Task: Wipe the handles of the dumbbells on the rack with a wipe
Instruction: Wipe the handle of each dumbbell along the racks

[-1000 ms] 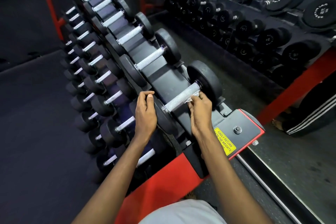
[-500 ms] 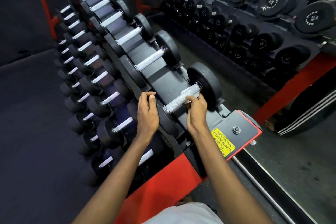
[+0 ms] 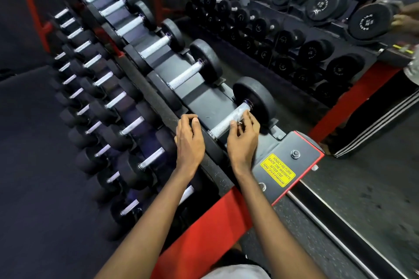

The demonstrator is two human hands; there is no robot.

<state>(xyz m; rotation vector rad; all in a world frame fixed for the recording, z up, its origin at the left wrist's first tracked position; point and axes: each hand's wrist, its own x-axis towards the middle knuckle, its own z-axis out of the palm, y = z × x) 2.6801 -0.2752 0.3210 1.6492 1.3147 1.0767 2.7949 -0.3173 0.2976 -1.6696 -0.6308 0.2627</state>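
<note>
At the near end of the rack's top tier, the right hand pinches a white wipe against the handle of the nearest dumbbell. The left hand lies just left of it at the rack's front edge, fingers curled, its hold unclear. Rows of dumbbells fill this red-and-grey rack and a second rack across the dark floor.

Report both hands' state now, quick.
Left hand: fingers curled beside the nearest dumbbell's near head; grip cannot be told.
Right hand: holding the wipe against that dumbbell's handle.
</note>
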